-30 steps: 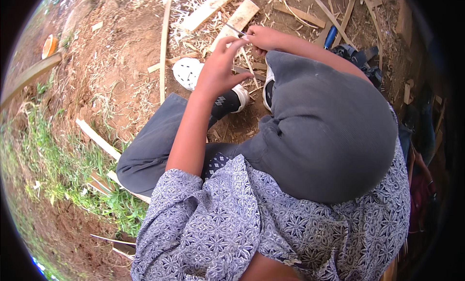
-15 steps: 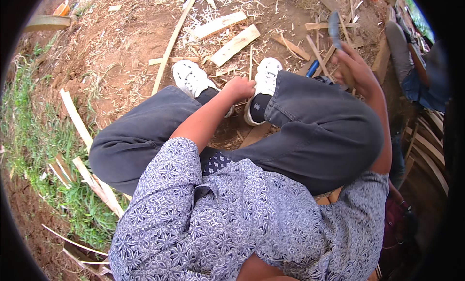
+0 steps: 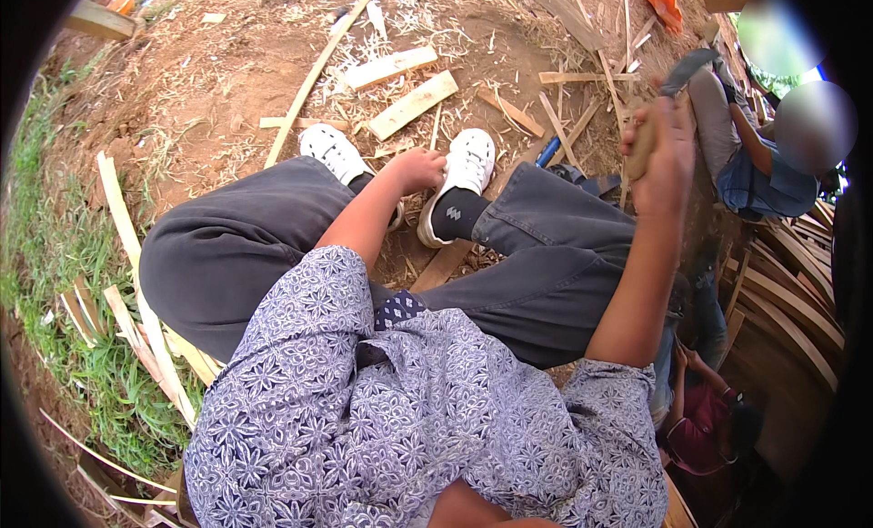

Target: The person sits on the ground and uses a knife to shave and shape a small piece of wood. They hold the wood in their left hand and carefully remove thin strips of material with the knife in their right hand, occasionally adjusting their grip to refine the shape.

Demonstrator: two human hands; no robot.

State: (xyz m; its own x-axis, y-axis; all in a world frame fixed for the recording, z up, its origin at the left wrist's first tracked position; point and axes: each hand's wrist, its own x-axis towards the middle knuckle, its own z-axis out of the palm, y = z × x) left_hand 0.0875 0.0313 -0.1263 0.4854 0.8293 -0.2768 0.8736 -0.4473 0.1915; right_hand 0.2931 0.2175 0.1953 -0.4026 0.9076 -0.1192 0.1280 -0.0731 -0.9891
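My right hand [image 3: 662, 150] is raised at the right, wrapped round the wooden handle [image 3: 640, 150] of a knife with a broad, curved dark blade [image 3: 688, 70]. The blade points up and away from me, clear of any wood. Between my white shoes, my left hand [image 3: 420, 170] is closed at the lower end of a thin strip of wood [image 3: 436, 126]. Its fingertips are partly hidden. Beyond that hand, two short pale boards [image 3: 414, 105] lie on the ground among shavings.
A long thin lath [image 3: 320, 66] lies past my left shoe. Crossed sticks [image 3: 589, 77] and a blue tool handle [image 3: 547, 151] lie at the right. Two people sit to my right, one in a blue top [image 3: 773, 190], one in maroon [image 3: 705, 437]. Split slats [image 3: 145, 282] lie on the grass.
My right hand has swung the knife upward and closer to the camera, with the blade now tilted right. My left hand stays between the shoes. The whole view has shifted.
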